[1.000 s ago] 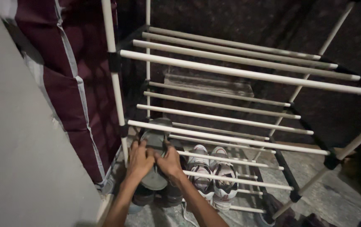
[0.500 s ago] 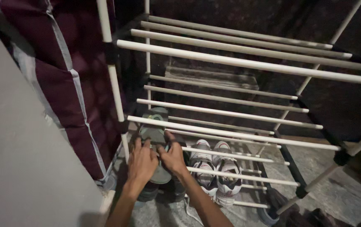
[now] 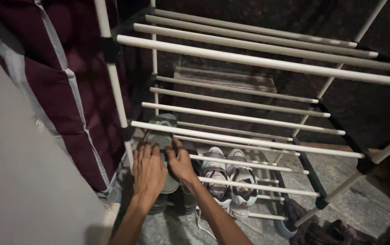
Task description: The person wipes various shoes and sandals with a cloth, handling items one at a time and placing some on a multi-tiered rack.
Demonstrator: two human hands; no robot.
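Note:
A grey-green sandal (image 3: pixel 162 136) lies on a low tier of a shoe rack (image 3: pixel 249 63) made of white rods and black joints. My left hand (image 3: pixel 148 171) rests flat on the sandal's near end, fingers spread. My right hand (image 3: pixel 180 164) presses on its right edge, thumb over the sole. Whether the fingers wrap under the sandal is hidden. A pair of white and grey sneakers (image 3: pixel 227 181) sits on the bottom tier just right of my right hand. Dark shoes (image 3: pixel 176 202) lie beneath my wrists.
A maroon fabric cover (image 3: pixel 74 86) with grey trim hangs at the rack's left side, against a grey wall (image 3: pixel 18 181). A clear box (image 3: pixel 224 81) stands behind the rack. More dark footwear (image 3: pixel 322 229) lies on the concrete floor at the lower right.
Both hands have slid the sandal farther back onto the rack tier, away from me. The left hand has flattened on top of it. The camera has shifted slightly.

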